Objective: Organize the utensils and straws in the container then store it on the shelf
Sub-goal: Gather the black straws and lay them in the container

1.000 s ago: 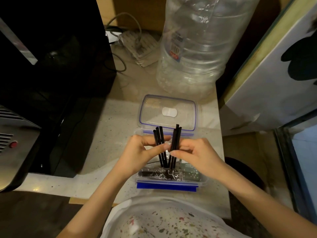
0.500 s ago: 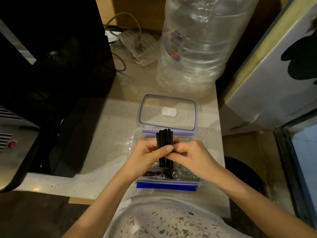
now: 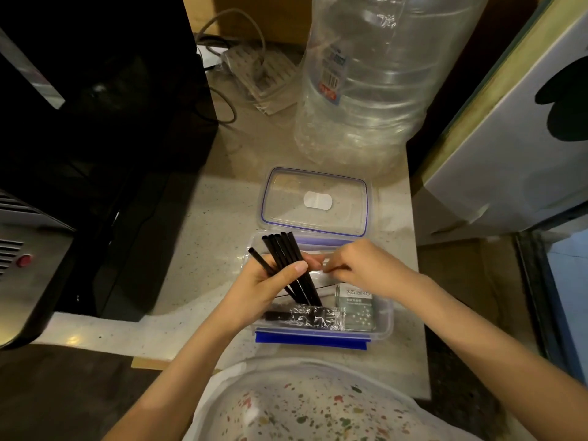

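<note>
Left hand (image 3: pixel 270 281) curled in a grip, right hand (image 3: pixel 362 265) fingers pinched

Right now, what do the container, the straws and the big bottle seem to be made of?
Container: clear, glossy plastic; its contents show through the wall, and a blue clip runs along the rim.
Straws: black and matte, probably plastic, though paper is possible; they are held in the left hand.
Big bottle: thin, ribbed, transparent plastic.

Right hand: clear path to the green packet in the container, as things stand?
Probably yes. The right hand hovers over the open container, holding nothing visible, and the green packet lies uncovered just below it. The straws sit in the left hand, off to the side.
</note>
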Tool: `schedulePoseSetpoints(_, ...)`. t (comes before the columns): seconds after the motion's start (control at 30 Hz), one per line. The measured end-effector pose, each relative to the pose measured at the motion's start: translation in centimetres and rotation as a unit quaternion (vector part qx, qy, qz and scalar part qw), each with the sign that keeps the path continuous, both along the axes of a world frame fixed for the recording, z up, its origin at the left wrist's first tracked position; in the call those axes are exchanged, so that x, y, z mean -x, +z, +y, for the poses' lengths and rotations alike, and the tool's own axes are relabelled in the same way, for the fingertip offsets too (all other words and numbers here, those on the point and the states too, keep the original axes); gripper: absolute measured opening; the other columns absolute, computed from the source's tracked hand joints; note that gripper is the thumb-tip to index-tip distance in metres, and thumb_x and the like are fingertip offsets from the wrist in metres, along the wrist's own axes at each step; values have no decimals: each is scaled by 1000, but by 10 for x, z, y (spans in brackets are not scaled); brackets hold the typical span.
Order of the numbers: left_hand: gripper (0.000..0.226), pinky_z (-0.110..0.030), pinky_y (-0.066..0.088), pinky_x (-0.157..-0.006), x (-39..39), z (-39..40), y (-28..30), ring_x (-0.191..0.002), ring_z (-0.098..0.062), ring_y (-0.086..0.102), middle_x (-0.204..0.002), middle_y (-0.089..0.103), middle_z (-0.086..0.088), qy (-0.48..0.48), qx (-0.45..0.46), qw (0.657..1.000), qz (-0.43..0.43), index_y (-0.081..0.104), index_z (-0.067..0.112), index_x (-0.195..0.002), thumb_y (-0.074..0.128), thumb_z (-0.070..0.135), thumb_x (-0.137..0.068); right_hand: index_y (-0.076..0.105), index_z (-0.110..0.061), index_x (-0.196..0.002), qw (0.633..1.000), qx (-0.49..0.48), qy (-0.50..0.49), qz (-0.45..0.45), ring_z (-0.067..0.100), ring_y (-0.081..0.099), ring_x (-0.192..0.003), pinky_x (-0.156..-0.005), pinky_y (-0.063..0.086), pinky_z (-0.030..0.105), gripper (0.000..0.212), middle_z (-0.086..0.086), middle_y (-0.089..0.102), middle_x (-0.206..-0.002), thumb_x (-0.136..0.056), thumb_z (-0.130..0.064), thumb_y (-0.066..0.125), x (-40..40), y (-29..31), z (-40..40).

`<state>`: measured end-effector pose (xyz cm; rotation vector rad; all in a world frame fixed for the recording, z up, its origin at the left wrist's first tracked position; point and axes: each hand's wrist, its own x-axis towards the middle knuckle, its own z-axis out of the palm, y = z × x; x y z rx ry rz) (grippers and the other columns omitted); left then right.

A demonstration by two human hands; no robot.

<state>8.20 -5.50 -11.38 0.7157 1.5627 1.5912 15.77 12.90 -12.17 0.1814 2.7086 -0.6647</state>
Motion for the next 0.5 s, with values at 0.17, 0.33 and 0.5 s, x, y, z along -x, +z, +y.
schedulePoseSetpoints(0.17,23,-8,47,-83,1,-2,2,-100,0,64,-102,68,8,3,20,999,32,67,19,-95,50,25,-81,69,-16,-98,985,-117,126,-4,21,63,-88,-76,52,38,19,3,67,-111,-89,-15,53,5,-11,-15)
schedulePoseSetpoints(0.33,25,-11,48,-85,2,-3,2,-101,-4,64,-105,68,2,1,32,998,50,66,19,-99,50,27,-81,70,-14,-93,984,-116,135,-2,20,63,-81,-71,52,34,18,4,69,-106,-89,-15,53,5,-10,-14)
schedulePoseSetpoints(0.5,25,-9,47,-83,1,-3,3,-101,-2,64,-103,68,8,1,37,998,52,65,20,-100,50,27,-82,68,-9,-82,975,-142,169,-9,20,61,-73,-68,52,35,14,6,68,-85,-86,-10,54,2,-9,-15)
